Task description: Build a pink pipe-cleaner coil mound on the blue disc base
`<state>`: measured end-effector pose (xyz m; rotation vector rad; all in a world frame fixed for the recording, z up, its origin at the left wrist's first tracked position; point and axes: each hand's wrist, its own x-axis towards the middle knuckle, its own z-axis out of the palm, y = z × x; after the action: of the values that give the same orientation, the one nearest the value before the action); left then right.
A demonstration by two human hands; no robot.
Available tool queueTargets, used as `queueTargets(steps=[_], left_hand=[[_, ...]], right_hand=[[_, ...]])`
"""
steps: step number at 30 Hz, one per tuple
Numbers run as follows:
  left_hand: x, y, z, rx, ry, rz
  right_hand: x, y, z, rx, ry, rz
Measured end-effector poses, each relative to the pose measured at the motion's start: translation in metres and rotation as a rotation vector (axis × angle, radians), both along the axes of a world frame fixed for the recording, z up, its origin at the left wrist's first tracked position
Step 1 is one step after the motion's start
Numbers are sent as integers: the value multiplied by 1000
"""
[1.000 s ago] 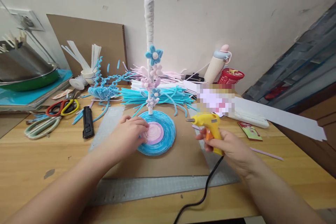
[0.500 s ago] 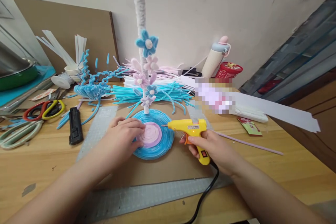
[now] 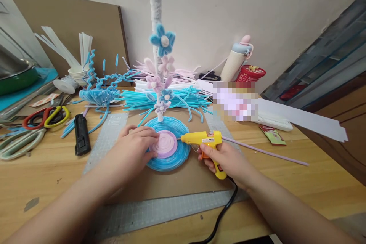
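Note:
A yellow hot glue gun [image 3: 201, 138] is gripped in my right hand [image 3: 225, 158], with a finger at its orange trigger. The nozzle tip meets the right edge of a pink coiled disc [image 3: 166, 143]. That disc lies on a larger blue coiled round base [image 3: 167, 164]. My left hand [image 3: 140, 143] holds the disc's left edge between fingers and thumb. Behind the disc, a white wrapped pole [image 3: 156, 4] rises from the base, bearing fuzzy flowers [image 3: 164, 40] in blue, pink and lilac. Cardboard [image 3: 183, 183] lies beneath the base, over a grey cutting mat [image 3: 160, 213].
Blue pipe cleaners [image 3: 162, 100] are piled behind the base. To the left are a black utility knife [image 3: 81, 135], scissors [image 3: 47, 117] and a blue curly pipe-cleaner piece [image 3: 100, 95]. A lilac stem [image 3: 265, 151], a bottle [image 3: 234, 59] and a red tub [image 3: 250, 73] stand or lie right.
The glue gun has moved slightly left, bringing its nozzle from over the blue base to the pink disc's edge. My left hand keeps its hold; the view has shifted a little.

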<state>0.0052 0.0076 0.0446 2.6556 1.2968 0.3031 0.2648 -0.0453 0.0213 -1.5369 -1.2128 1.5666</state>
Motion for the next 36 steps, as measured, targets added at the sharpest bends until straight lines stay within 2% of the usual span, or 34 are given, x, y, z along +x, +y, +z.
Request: queueTargets(steps=[9, 16, 23, 27, 32, 34, 36], left_hand=[[0, -1, -1, -2, -23, 2], [-2, 1, -3, 19, -9, -23], [0, 0, 0, 0, 6, -13], [0, 0, 0, -4, 16, -13], [0, 1, -2, -5, -4, -8], [0, 1, -2, -8, -8, -3], [0, 0, -2, -9, -7, 0]], right_hand=[[1, -7, -5, -27, -3, -38], [0, -14, -1, -48, -52, -19], [0, -20, -3, -58, -86, 6], [2, -23, -6, -50, -106, 34], [7, -28, -5, -14, -69, 150], [10, -30, -1, -12, 43, 99], [14, -30, 2, -20, 194, -52]])
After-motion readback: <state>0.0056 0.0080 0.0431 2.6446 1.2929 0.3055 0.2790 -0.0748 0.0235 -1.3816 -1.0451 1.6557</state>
